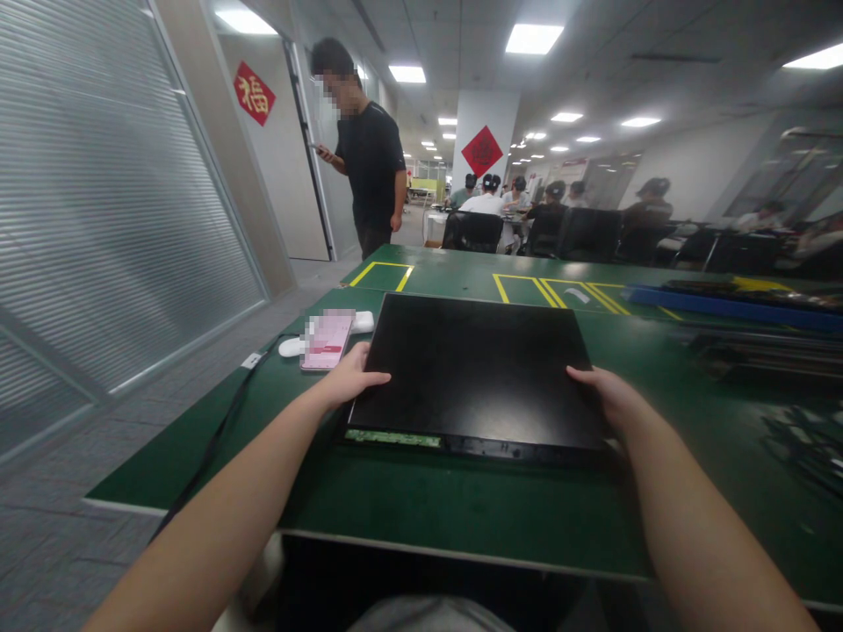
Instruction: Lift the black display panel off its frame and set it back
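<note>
A dark, flat display panel (480, 369) is in front of me, tilted slightly, with a green circuit strip (393, 438) along its near left edge. My left hand (354, 376) grips the panel's left side, thumb over the front face. On the opposite side my right hand (607, 395) holds the right edge, its thumb also on the front. The fingers of both hands are mostly hidden behind or beneath the panel. Whether its lower edge touches the green table (461, 509) I cannot tell.
Left of the panel lie a phone (327, 341) with a pink screen and a white object (362, 322). A black cable (224, 426) crosses the table's left part. At right are a blue tray (738, 303) and tangled cables (807, 448). A person (372, 158) stands beyond the table.
</note>
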Demonstrator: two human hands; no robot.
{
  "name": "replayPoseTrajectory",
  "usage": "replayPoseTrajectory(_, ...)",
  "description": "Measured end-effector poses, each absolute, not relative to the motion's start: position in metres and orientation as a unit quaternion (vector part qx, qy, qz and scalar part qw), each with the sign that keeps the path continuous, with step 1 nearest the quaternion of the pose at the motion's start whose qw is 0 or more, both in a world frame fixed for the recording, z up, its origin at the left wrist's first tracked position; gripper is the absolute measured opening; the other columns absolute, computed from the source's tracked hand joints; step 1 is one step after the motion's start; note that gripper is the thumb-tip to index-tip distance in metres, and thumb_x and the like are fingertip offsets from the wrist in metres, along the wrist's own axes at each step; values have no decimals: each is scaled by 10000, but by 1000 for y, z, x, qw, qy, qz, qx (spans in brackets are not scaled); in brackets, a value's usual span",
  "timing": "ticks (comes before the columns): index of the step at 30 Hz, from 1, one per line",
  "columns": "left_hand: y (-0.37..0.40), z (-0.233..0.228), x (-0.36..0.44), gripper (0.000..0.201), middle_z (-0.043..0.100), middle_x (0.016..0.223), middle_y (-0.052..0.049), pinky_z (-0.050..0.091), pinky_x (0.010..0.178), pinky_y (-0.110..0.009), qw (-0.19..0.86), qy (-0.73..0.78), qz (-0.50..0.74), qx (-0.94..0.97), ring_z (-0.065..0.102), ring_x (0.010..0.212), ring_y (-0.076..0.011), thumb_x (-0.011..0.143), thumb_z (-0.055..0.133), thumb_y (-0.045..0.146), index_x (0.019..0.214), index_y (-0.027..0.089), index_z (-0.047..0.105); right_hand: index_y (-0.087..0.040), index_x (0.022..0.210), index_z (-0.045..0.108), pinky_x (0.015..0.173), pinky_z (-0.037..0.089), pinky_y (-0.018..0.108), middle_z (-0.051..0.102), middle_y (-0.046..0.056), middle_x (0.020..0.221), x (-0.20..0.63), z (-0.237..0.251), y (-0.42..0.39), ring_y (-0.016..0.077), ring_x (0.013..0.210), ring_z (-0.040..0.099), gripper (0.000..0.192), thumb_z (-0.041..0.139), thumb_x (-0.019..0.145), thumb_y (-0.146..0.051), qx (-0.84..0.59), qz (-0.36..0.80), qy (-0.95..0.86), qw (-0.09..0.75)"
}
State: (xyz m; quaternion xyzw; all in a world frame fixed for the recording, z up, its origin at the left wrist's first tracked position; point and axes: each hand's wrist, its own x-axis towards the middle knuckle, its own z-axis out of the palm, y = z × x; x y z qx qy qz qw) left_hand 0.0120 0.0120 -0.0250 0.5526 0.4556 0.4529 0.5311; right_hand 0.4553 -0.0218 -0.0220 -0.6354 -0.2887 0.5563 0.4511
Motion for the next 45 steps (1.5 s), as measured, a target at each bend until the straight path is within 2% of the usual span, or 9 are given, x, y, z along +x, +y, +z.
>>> replayPoseTrajectory(8, 11, -22, 13, 572, 637, 1235, -120, 396, 1080, -507, 523, 466, 447, 556, 558, 1235, -315, 558, 817, 127, 1024, 190, 491, -229, 1124, 589, 644, 551, 402, 734, 84, 831, 450, -18, -24, 257, 693, 687, 394, 668, 739, -248, -638, 555, -283, 452)
replayPoseTrajectory(13, 8, -20, 14, 555, 648, 1221, -110, 400, 1079, -505, 525, 464, 443, 559, 561, 1234, -312, 568, 818, 145, 1015, 192, 492, -223, 1060, 603, 625, 541, 390, 729, 81, 799, 453, -20, -23, 250, 660, 673, 351, 680, 719, -258, -641, 554, -284, 448)
replayPoseTrajectory(24, 9, -21, 13, 583, 639, 1245, -116, 425, 1060, -483, 524, 457, 442, 566, 558, 1241, -306, 571, 840, 169, 1045, 184, 500, -207, 972, 646, 602, 518, 332, 714, 38, 752, 455, -20, -21, 213, 632, 660, 382, 637, 596, -144, -597, 514, -337, 515)
replayPoseTrajectory(30, 10, -23, 12, 585, 666, 1201, -110, 445, 1037, -489, 523, 457, 440, 569, 570, 1228, -312, 573, 847, 180, 1054, 181, 514, -203, 927, 667, 639, 534, 329, 736, 55, 823, 455, -15, -22, 220, 700, 682, 292, 606, 641, -182, -588, 506, -344, 528)
replayPoseTrajectory(36, 9, -22, 12, 603, 690, 1156, -95, 461, 1023, -494, 534, 458, 446, 553, 601, 1190, -312, 552, 865, 179, 1044, 185, 515, -201, 925, 681, 636, 532, 273, 734, 41, 844, 460, -17, -19, 182, 720, 675, 250, 586, 696, -174, -588, 501, -338, 537)
replayPoseTrajectory(41, 10, -22, 13, 598, 695, 1154, -100, 469, 1016, -487, 541, 459, 452, 540, 611, 1177, -311, 539, 873, 178, 1031, 183, 534, -198, 937, 633, 489, 467, 196, 674, 14, 692, 468, -19, -16, 119, 561, 610, 236, 588, 718, -122, -597, 461, -287, 591)
replayPoseTrajectory(45, 9, -21, 14, 593, 705, 1141, -86, 467, 1020, -482, 539, 456, 473, 527, 607, 1183, -311, 510, 882, 169, 1006, 187, 558, -198, 951, 592, 470, 476, 201, 655, 20, 645, 472, -18, -16, 125, 531, 611, 208, 585, 752, -137, -604, 439, -263, 611)
